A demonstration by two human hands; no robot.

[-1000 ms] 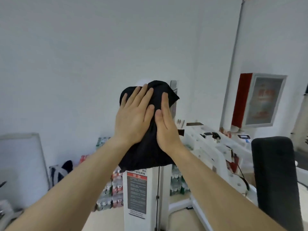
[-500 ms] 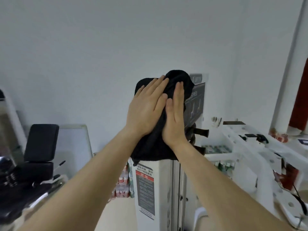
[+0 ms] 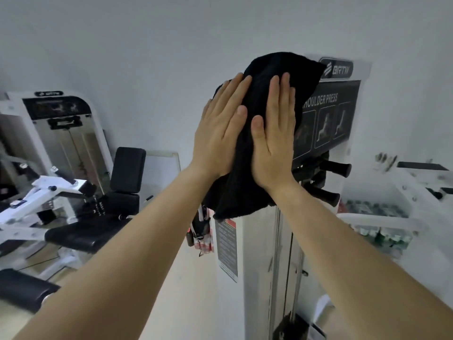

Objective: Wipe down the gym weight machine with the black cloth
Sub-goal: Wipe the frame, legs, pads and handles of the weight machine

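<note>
The black cloth (image 3: 274, 65) drapes over the upper corner of the white weight machine (image 3: 255, 253), covering its panel's left edge. The left hand (image 3: 220, 128) and right hand (image 3: 274, 133) press it flat with straight fingers. Cloth now shows between them, where they touched a moment ago.

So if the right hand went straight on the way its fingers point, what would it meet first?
The right hand points upward, so it would first meet the bunched top of the black cloth; beyond that, probably only bare wall.
</note>
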